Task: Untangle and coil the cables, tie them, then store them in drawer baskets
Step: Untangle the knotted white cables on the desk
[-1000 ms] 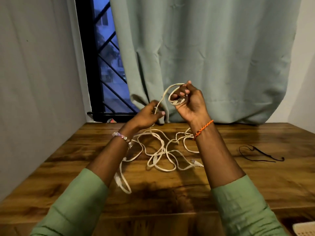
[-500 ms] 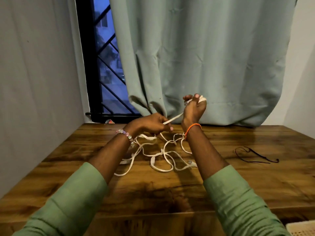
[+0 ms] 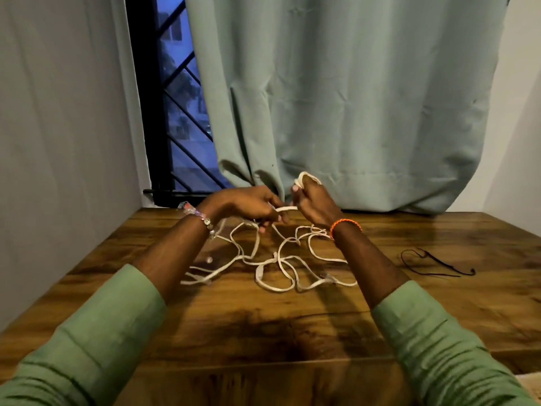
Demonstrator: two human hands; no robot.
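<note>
A long white flat cable lies in tangled loops on the wooden table. My right hand is raised above the tangle and grips a small coil of this cable, with loops showing above its fingers. My left hand sits close beside it and pinches the short white strand that runs between the two hands. A thin black cable lies loose on the table to the right, apart from both hands.
A green curtain hangs behind the table and touches its far edge. A barred window is at the back left, a grey wall on the left. A pale basket corner shows at the bottom right.
Both hands have dropped lower toward the table and come closer together. The strand between them has become shorter, and the tangle has shifted slightly.
</note>
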